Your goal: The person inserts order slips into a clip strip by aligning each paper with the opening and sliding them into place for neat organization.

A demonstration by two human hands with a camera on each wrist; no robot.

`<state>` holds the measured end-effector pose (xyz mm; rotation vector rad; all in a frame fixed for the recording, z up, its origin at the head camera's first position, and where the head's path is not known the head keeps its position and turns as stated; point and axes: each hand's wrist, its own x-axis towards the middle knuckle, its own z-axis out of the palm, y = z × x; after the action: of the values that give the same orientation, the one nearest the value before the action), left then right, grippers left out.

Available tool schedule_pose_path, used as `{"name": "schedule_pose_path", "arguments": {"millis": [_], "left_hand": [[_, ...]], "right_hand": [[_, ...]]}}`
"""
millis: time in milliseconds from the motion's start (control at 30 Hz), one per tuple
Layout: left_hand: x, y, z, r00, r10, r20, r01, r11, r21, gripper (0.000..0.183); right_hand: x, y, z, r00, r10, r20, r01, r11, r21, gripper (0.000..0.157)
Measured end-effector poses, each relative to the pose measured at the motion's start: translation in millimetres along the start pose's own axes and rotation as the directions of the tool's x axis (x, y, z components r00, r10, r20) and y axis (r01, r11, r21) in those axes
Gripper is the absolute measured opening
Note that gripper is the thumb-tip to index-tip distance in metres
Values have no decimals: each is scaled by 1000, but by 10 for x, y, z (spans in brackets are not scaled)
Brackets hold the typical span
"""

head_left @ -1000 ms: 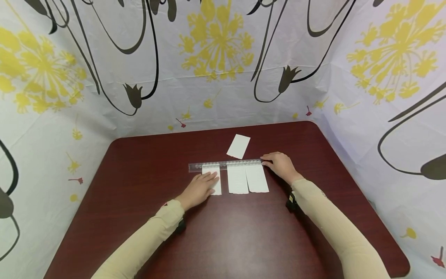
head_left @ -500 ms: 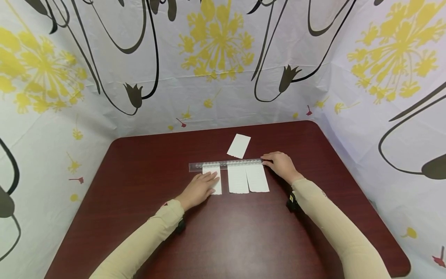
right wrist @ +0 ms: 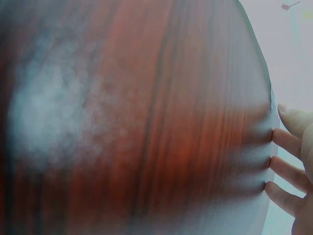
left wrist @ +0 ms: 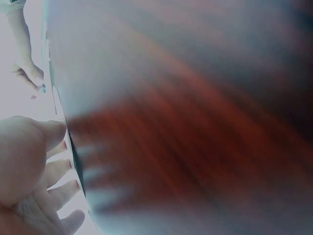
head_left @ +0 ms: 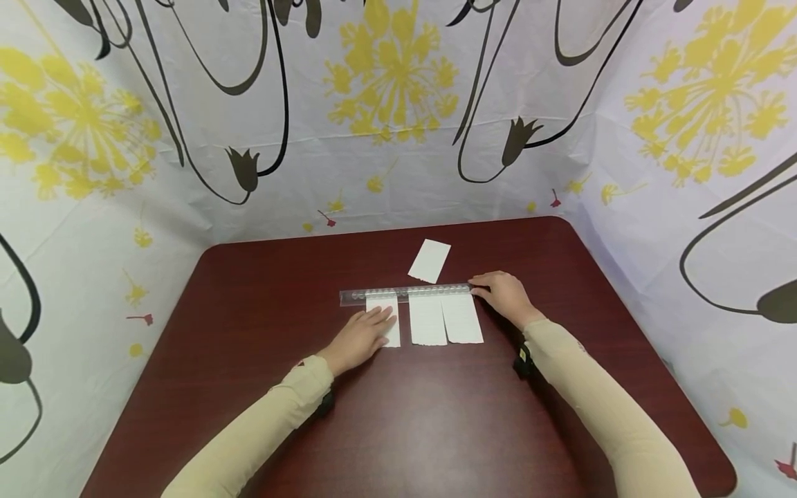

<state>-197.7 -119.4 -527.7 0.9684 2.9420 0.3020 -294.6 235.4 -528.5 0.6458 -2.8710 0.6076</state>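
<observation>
A clear plastic ruler (head_left: 405, 294) lies across the top edges of three white paper pieces. My left hand (head_left: 358, 340) rests with its fingers extended on the leftmost paper piece (head_left: 393, 338), just below the ruler. At the ruler's right end, my right hand (head_left: 503, 297) pinches it between thumb and fingers. Side by side under the ruler lie the middle paper piece (head_left: 427, 324) and the right paper piece (head_left: 463, 322), their bottom edges ragged. In the right wrist view, fingertips (right wrist: 275, 188) meet the tabletop; the left wrist view shows the left thumb (left wrist: 55, 132) low at the surface.
Behind the ruler, another white paper piece (head_left: 429, 261) lies tilted on the dark red-brown table (head_left: 280, 277). Its bottom edge is torn too. A white patterned cloth (head_left: 411, 180) stands around the table's back and sides.
</observation>
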Motion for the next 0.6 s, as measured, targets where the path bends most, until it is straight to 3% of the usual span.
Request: {"name": "schedule_pose_path", "arguments": {"millis": [600], "left_hand": [[62, 78, 2, 1000, 7, 14, -7, 1000, 19, 52]], "right_hand": [[3, 42, 23, 1000, -13, -10, 13, 1000, -8, 35]]}}
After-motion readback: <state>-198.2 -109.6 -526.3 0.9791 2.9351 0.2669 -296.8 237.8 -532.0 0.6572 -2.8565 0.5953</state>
